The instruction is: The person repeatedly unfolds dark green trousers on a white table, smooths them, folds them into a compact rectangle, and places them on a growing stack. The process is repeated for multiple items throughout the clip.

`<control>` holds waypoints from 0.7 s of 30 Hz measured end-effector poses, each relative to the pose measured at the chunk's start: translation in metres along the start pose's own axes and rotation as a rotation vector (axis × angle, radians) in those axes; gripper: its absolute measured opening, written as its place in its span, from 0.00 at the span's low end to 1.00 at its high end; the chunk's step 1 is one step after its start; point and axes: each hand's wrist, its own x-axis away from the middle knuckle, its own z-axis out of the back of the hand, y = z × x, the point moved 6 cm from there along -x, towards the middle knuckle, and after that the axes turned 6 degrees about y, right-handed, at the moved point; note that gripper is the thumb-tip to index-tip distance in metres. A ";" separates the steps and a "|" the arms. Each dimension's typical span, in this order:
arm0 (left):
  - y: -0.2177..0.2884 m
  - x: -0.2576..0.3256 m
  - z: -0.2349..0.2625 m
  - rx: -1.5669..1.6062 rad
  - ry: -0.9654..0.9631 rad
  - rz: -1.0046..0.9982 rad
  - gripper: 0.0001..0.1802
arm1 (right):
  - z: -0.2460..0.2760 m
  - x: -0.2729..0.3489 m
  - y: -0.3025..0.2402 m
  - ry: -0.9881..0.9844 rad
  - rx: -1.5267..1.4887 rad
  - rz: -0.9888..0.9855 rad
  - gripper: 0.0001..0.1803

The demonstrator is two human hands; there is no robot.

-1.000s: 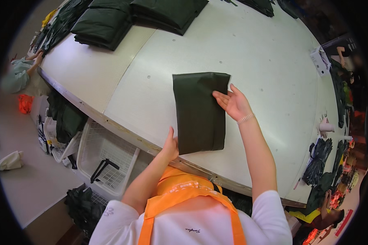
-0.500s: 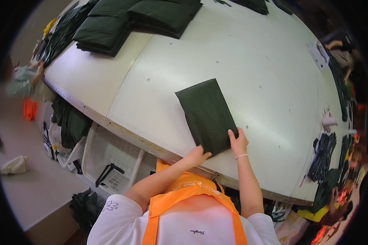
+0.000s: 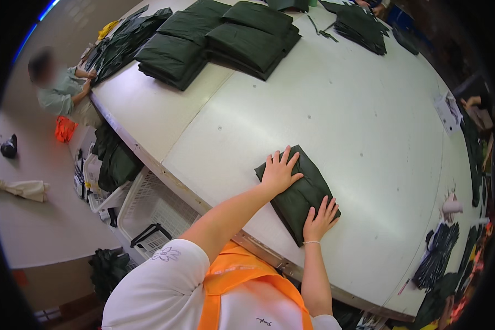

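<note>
A folded sheet of dark green, slightly shiny fabric (image 3: pixel 301 206) lies near the front edge of the pale table. Across its far left part my left hand (image 3: pixel 281 171) rests flat, fingers spread. My right hand (image 3: pixel 319 219) presses on its near right side, also with fingers stretched out. Both hands are open and grip nothing. Under the palms, parts of the fabric are hidden. Creases run across its top between the hands.
Stacks of folded dark green fabric (image 3: pixel 253 36) stand at the table's far left. More dark pieces (image 3: pixel 360 30) lie at the back. A white basket (image 3: pixel 154 212) sits below the left edge. Dark strips (image 3: pixel 437 256) lie at right. A person (image 3: pixel 63 91) works at far left.
Both hands have gone from holding the fabric's near edge to lying flat on top of it. The fabric now sits flat and looks more compact. The view has shifted.
</note>
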 end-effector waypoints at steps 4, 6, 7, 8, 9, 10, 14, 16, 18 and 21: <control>-0.026 -0.019 0.006 0.286 -0.050 0.268 0.42 | 0.000 -0.038 0.035 0.088 -0.212 0.075 0.32; -0.047 -0.020 0.036 0.313 -0.035 0.368 0.44 | 0.000 -0.023 0.065 0.190 -0.527 -0.204 0.32; -0.061 -0.016 0.027 0.448 -0.224 0.433 0.44 | 0.002 -0.009 0.077 0.184 -0.738 -0.447 0.31; -0.071 -0.011 0.017 0.590 -0.414 0.490 0.43 | -0.001 0.004 0.083 0.035 -0.871 -0.570 0.32; -0.075 -0.004 0.005 0.736 -0.608 0.543 0.43 | -0.003 0.018 0.087 -0.120 -0.993 -0.692 0.32; -0.077 0.000 -0.005 0.746 -0.581 0.521 0.43 | -0.001 0.024 0.079 -0.138 -1.026 -0.717 0.31; -0.074 0.002 -0.011 1.055 -0.808 0.501 0.44 | -0.002 0.027 0.053 -0.336 -1.344 -0.938 0.32; -0.090 0.002 -0.027 1.187 -0.882 0.547 0.43 | 0.011 0.010 0.022 -0.465 -1.391 -1.012 0.33; -0.111 -0.007 -0.011 1.346 -0.952 0.588 0.43 | 0.003 -0.007 0.002 -0.467 -1.435 -1.053 0.32; -0.168 -0.037 0.041 1.558 -0.862 0.778 0.42 | -0.019 -0.041 -0.050 -0.414 -1.447 -1.037 0.30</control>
